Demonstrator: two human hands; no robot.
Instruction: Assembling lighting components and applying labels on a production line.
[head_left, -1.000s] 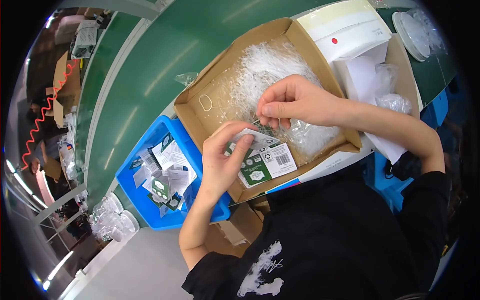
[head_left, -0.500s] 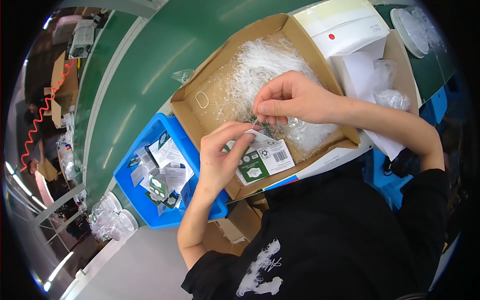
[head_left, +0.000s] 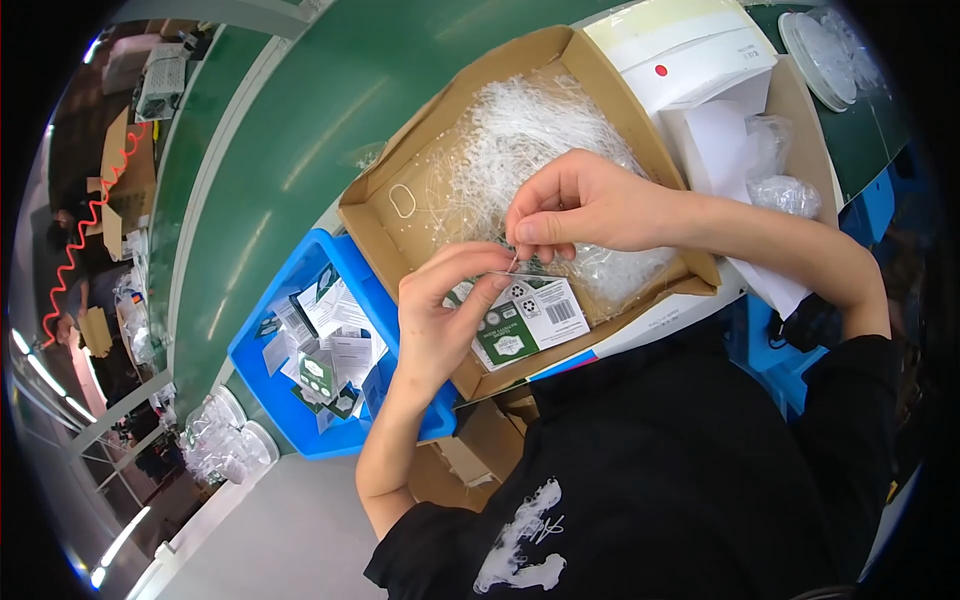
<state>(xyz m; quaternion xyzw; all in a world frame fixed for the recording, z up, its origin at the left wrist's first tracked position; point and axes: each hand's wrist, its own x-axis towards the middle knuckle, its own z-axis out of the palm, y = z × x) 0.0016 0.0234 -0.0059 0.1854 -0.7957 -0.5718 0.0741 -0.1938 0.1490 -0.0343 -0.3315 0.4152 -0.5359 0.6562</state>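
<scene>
Green table (head_left: pixel 330 100) beyond, I watch the left hand (head_left: pixel 438 305) pinch a card (head_left: pixel 532 276), the right hand (head_left: pixel 578 212) a string (head_left: pixel 515 262) (barely visible) that slack fingertips could drop.

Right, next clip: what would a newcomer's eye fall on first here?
Probably the bright tangle of clear and white strands heaped in the cardboard tray, or the blue bin of cards to its left. Then the hands: the left hand pinches a card nearly edge-on, the right hand close above it.
</scene>
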